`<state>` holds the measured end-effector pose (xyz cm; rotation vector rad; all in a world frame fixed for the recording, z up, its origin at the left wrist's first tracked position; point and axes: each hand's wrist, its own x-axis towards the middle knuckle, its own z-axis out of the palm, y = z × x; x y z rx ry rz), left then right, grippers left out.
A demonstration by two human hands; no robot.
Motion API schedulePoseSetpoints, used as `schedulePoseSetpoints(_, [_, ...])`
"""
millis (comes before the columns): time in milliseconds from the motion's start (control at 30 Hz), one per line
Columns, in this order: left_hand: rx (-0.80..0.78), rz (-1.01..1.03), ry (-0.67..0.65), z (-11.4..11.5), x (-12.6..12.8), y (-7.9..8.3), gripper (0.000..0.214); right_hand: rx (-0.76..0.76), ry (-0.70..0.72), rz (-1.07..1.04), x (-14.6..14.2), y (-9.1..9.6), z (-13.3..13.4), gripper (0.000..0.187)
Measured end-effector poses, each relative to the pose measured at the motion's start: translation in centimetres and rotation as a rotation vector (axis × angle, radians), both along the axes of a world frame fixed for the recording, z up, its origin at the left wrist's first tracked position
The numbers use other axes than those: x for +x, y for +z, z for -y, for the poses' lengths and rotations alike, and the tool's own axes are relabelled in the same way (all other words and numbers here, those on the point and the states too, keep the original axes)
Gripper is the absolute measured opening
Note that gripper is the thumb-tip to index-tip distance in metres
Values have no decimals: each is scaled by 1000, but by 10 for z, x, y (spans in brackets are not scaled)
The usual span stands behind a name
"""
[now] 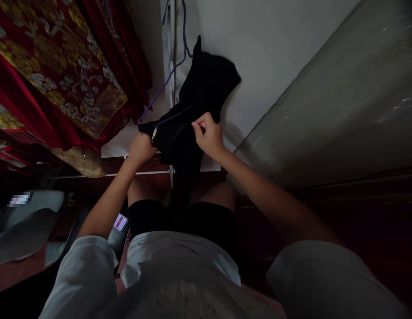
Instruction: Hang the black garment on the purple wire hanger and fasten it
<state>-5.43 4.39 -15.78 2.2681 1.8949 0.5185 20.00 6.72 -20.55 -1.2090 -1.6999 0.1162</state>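
Sleeves of a pale grey shirt (179,270) fill the bottom of the view, with black shorts (192,221) just beyond them. Beside the left forearm lies a small flat device (120,222) with a red and white face, resting on a dark surface. Further left sit rounded grey shapes (23,230); whether they are containers, or hold anything, cannot be told in the dim light.

Both bare arms reach forward and up. The left hand (141,148) is closed around the lower left edge of a black garment (206,84), right by a small pale tag (155,133) on the cloth. The right hand (209,135) is well apart from the left, and its thumb and fingertips (199,127) pinch a fold of the same fabric near its middle. The garment hangs between the hands and above them, and its loose end drops down toward the shorts.

A purple hanger (184,31) made of thin wire runs through the garment. One arm slopes down to the left hand, and the hook rises out of the top of the view beside a white vertical strip (169,48).

Behind it all is a plain white wall (275,40). A red cloth with gold flower embroidery (56,57) hangs at the left, and a broad grey panel (341,97) slants along the right.
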Motion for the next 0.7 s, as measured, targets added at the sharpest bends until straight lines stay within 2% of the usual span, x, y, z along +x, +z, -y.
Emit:
schedulePoseSetpoints(100, [-177, -171, -171, 10, 13, -6, 12, -45, 17, 56, 9, -4, 3, 19])
schedulePoseSetpoints(167, [-281, -127, -303, 14, 20, -13, 14, -62, 34, 89, 18, -7, 3, 15])
schedulePoseSetpoints(233, [-332, 134, -333, 13, 25, -14, 17, -88, 39, 95, 27, -9, 0, 15])
schedulePoseSetpoints(333, [-283, 709, -173, 6, 37, 2, 19, -136, 72, 46, 35, -5, -4, 20])
schedulePoseSetpoints(400, [-222, 968, -84, 2, 48, 19, 16, -178, 196, 8, 31, 4, -2, 28])
schedulePoseSetpoints(433, [-201, 1040, -76, 2, 54, 27, 15, -232, 302, -22, 25, 10, 1, 33])
schedulePoseSetpoints(500, [-186, 1109, -97, 2, 65, 41, 15, -412, 558, -100, 10, 24, 12, 43])
schedulePoseSetpoints(567, [-145, 1136, -136, 3, 72, 51, 14, -595, 763, -147, -8, 38, 24, 40])
schedulePoseSetpoints(633, [-68, 1160, -163, 4, 72, 55, 13, -651, 838, -118, -22, 51, 34, 31])
schedulePoseSetpoints(700, [-60, 1176, -195, 4, 66, 54, 13, -561, 783, -77, -30, 61, 38, 25])
